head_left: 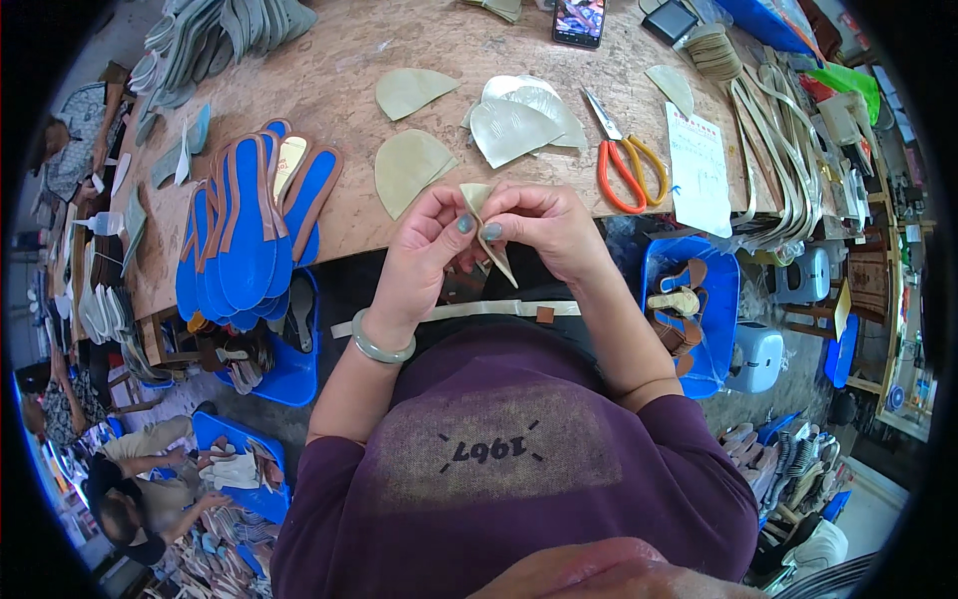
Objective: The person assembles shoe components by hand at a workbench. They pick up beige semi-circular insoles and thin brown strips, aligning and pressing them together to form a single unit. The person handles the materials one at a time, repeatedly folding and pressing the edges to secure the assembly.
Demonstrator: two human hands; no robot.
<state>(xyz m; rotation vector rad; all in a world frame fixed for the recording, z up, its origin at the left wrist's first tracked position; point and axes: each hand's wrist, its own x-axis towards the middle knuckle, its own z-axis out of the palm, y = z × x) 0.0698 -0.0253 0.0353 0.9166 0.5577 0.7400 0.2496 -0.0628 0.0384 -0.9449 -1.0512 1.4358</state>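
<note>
Over the near edge of the wooden table, my left hand (pixel 427 240) and my right hand (pixel 547 225) pinch a small beige sheet piece (pixel 501 263) between thumbs and fingertips. The piece is bent where the thumbs meet, and its ends stick out above and below them. Just beyond my hands lie a half-round beige piece (pixel 407 168), another such piece (pixel 414 92), and a pile of pale shiny curved pieces (pixel 511 130). Scissors (pixel 614 160) with red and orange handles rest to their right, blades pointing away.
Blue insoles with brown edging (pixel 249 220) overlap at the table's left edge. A written paper sheet (pixel 699 165), beige strips (pixel 753 140) and a phone (pixel 579 22) lie right and far. Blue bins (pixel 720 329) stand below; another person (pixel 150 509) sits at lower left.
</note>
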